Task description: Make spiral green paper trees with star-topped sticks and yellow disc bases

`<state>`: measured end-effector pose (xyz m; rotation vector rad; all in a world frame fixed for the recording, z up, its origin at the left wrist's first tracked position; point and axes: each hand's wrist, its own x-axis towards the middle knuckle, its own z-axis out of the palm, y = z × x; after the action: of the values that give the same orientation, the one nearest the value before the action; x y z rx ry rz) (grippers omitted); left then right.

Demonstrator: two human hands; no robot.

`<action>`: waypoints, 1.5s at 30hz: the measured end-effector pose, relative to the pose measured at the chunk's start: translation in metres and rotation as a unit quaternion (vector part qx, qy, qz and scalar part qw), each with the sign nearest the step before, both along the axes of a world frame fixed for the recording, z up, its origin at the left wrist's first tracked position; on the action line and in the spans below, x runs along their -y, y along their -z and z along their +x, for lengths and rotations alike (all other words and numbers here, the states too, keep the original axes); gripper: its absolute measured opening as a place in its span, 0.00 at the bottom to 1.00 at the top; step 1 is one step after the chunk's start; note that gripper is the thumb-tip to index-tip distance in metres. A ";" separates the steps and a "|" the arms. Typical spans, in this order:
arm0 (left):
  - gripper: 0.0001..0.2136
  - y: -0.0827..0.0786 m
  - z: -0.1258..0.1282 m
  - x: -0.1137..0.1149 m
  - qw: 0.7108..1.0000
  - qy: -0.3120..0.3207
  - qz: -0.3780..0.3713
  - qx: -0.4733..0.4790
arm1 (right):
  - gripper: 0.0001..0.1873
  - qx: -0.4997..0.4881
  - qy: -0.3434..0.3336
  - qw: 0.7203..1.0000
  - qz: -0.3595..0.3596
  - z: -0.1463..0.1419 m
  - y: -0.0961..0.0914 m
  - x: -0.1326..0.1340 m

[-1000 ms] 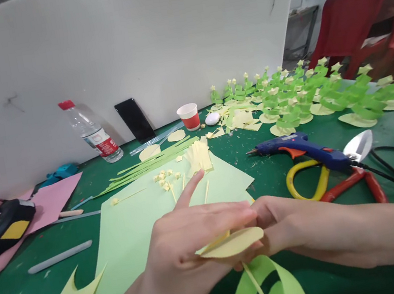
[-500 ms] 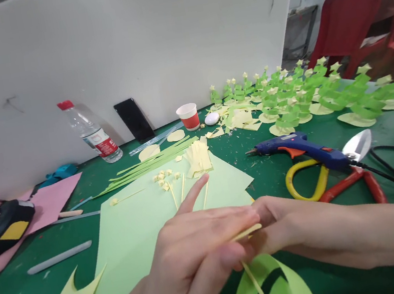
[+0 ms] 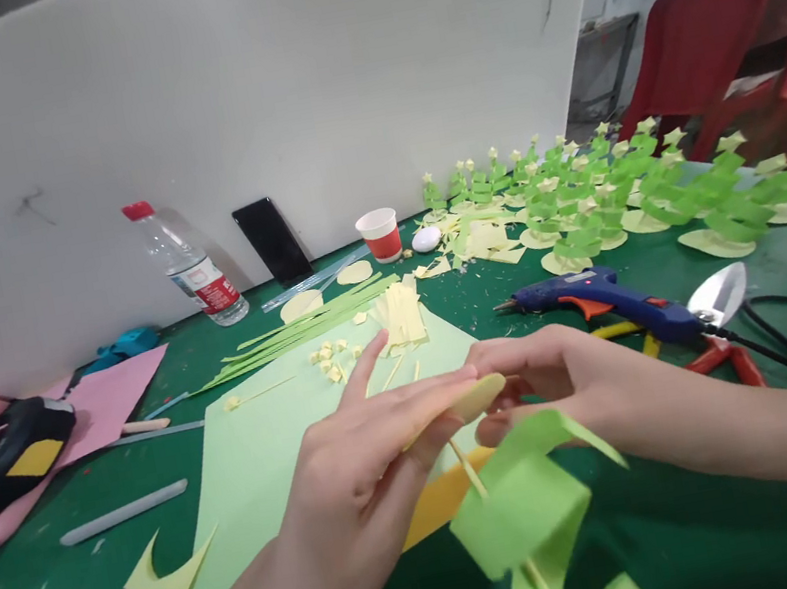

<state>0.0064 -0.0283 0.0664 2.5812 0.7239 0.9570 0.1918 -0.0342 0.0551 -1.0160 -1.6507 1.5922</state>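
Note:
A pale yellow paper disc (image 3: 484,397) is held nearly edge-on between the thumb and fingers of my left hand (image 3: 364,472), whose index finger points up and away. Below the disc hangs a thin stick (image 3: 541,588), tilted, with a curling green paper strip (image 3: 519,511) wound about it. My right hand (image 3: 541,375) has its fingers curled at the disc's right edge, thumb and index on either side; its fingertips are partly hidden. Beyond my hands, small folded yellow paper stars (image 3: 328,355) and yellow paper strips (image 3: 401,313) lie on a light green sheet (image 3: 248,503).
A blue glue gun (image 3: 591,290) lies at right, over scissors with yellow and red handles (image 3: 745,364). Many finished paper plants (image 3: 577,211) stand behind it. A bottle (image 3: 205,282), a phone (image 3: 273,242) and a paper cup (image 3: 381,234) line the white board.
The disc has tilted so more of its face shows, and the stick with the green strip has swung into fuller view. My right hand has risen slightly, its fingers now at the disc's edge.

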 end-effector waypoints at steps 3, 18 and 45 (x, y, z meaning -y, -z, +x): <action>0.13 -0.004 0.000 0.001 1.000 -0.021 0.008 -0.016 | 0.05 0.034 0.014 0.997 0.069 0.000 -0.001 0.000; 0.16 0.002 0.006 0.000 0.995 -0.028 -0.093 -0.001 | 0.07 0.085 0.047 0.969 0.225 0.001 0.006 -0.007; 0.17 0.019 0.013 -0.002 0.902 -0.140 -0.389 0.125 | 0.15 -0.042 -0.007 0.999 -0.028 -0.004 0.014 -0.006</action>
<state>0.0198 -0.0258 0.0472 1.6574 1.1374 0.8217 0.1873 -0.0284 0.0410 -0.9543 -1.5677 1.6768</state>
